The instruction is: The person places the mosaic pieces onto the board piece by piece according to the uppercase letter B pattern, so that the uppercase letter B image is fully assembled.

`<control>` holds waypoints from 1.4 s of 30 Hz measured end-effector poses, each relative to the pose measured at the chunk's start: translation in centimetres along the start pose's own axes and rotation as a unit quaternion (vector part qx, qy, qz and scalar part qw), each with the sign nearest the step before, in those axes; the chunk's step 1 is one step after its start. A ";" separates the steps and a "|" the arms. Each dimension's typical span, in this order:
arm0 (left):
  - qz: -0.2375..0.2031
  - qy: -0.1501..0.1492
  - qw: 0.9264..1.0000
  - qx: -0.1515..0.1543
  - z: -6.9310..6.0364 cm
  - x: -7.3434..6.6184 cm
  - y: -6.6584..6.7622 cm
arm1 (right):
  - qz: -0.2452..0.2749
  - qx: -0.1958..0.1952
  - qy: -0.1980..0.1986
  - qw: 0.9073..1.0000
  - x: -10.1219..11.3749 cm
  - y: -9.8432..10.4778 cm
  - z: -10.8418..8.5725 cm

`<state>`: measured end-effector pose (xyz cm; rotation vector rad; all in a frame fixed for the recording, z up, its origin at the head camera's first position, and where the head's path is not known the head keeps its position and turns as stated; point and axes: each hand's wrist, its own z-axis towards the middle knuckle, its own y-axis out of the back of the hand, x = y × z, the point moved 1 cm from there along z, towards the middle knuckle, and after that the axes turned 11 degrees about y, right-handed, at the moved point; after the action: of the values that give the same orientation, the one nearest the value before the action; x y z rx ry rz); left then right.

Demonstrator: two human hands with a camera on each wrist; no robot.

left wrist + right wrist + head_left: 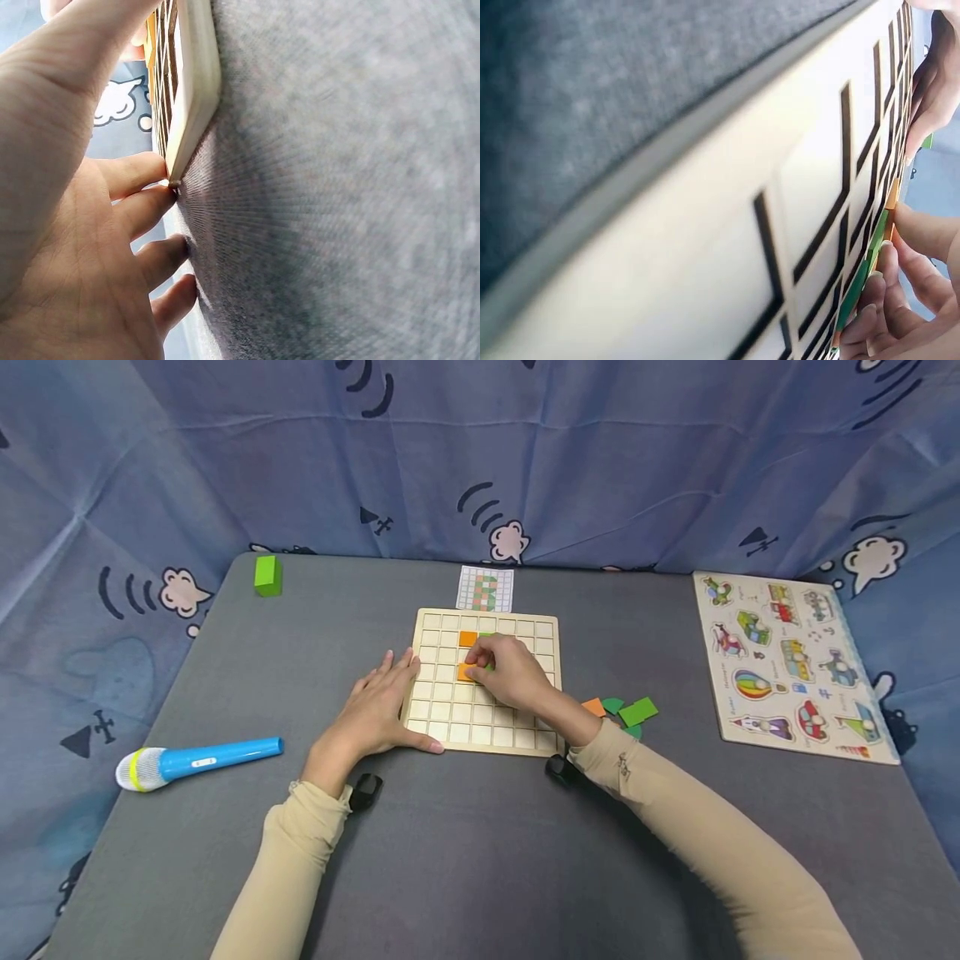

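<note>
A wooden grid board (480,749) lies flat on the table. Against its left edge rests my left hand (378,710), fingers spread and thumb near the front left corner; some fingertips touch the rim in the left wrist view. My right hand (513,672) is over the middle of the board, thumb and curled fingers pinching an orange square tile (462,673) at the grid surface. Another orange tile (468,638) sits farther back, beside a partly covered green tile (486,635). In the right wrist view, a light green tile (877,236) and a dark green piece (853,292) show beside the fingers.
A printed pattern card (485,589) lies behind the board. Loose orange and green tiles (637,712) are beside the right forearm. A picture puzzle board (795,668) lies on the right, a blue toy microphone (217,760) on the left, a green block (267,577) at the back left.
</note>
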<state>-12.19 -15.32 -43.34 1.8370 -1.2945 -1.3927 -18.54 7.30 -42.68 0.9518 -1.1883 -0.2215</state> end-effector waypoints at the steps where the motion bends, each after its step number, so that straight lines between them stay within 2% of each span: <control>1: 0.000 0.000 1.000 0.001 0.0 0.0 0.0 | 0.001 -0.001 -0.001 1.000 0.1 0.0 0.0; 22: 0.003 0.001 1.000 0.000 -0.1 0.1 0.2 | -0.022 -0.004 -0.019 1.000 0.8 -0.8 0.6; 26: 0.003 0.001 1.000 -0.001 0.0 0.1 0.2 | -0.004 0.001 -0.009 1.000 0.7 -0.4 0.4; 32: -0.003 -0.002 1.000 -0.001 0.0 0.0 0.2 | 0.029 -0.007 0.013 0.999 -0.5 1.4 -1.1; 38: 0.003 0.005 1.000 -0.004 0.0 0.1 0.2 | 0.055 -0.001 0.001 0.998 -2.6 4.1 -3.6; 42: 0.002 0.005 1.000 0.000 0.0 0.0 0.1 | 0.049 0.016 -0.017 0.999 -4.0 6.1 -5.3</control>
<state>-12.19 -15.39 -43.25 1.8389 -1.2909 -1.3796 -17.48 16.13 -41.29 0.9185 -1.2697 -0.1400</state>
